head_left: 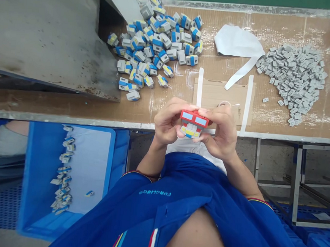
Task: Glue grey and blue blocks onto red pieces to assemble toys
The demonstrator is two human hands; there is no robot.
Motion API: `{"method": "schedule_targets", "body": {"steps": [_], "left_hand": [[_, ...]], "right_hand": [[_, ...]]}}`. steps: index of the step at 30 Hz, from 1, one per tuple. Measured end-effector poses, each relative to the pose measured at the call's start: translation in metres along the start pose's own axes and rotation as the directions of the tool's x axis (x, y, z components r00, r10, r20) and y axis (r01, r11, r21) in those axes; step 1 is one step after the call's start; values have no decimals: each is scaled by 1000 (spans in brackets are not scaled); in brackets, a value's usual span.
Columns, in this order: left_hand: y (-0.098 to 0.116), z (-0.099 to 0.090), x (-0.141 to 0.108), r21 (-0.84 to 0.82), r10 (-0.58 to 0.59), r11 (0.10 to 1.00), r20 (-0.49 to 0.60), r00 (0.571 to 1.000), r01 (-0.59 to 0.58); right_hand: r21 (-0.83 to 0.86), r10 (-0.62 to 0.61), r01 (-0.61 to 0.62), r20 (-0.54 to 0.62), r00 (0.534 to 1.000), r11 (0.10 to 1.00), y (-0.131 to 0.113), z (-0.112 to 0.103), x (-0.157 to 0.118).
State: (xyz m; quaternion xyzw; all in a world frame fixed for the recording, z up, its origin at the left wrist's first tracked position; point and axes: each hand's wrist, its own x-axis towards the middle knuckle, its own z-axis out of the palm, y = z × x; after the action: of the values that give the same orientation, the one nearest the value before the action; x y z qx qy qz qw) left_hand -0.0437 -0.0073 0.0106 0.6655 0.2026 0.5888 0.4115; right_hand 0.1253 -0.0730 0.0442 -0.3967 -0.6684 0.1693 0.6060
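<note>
Between both hands is a toy robot torso, red on top with two light-blue window panels and a grey, yellow and blue lower section. My left hand grips its left side, thumb low and fingers along the top. My right hand holds the opposite side in the same way. The fingers meet near the top edge, and the far side of the part is hidden. Beneath the hands, a cardboard piece is fixed to the table by white tape strips.
A pile of grey, blue and yellow toy parts lies at the back left beside a metal machine housing. Small grey pieces are heaped at right, near a white sheet. A blue bin with several parts stands at lower left.
</note>
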Motion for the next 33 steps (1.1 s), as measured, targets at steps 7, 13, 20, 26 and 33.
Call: {"method": "schedule_targets", "body": {"steps": [7, 13, 20, 26, 33], "left_hand": [[1, -4, -2, 29, 33, 999, -73, 997, -31], [-2, -2, -7, -41, 9, 999, -54, 999, -11], [-11, -2, -13, -130, -41, 991, -62, 997, 32], [-12, -3, -12, -94, -53, 995, -79, 995, 45], [-7, -6, -9, -53, -71, 996, -65, 995, 67]], "right_hand": [[-27, -12, 13, 52, 999, 1000, -6, 1, 7], [-33, 22, -21, 59, 998, 999, -3, 8, 4], [-61, 0, 4, 59, 998, 998, -2, 12, 2], [-43, -20, 22, 49, 999, 999, 1, 13, 5], [-54, -39, 44, 88, 995, 998, 12, 13, 5]]}}
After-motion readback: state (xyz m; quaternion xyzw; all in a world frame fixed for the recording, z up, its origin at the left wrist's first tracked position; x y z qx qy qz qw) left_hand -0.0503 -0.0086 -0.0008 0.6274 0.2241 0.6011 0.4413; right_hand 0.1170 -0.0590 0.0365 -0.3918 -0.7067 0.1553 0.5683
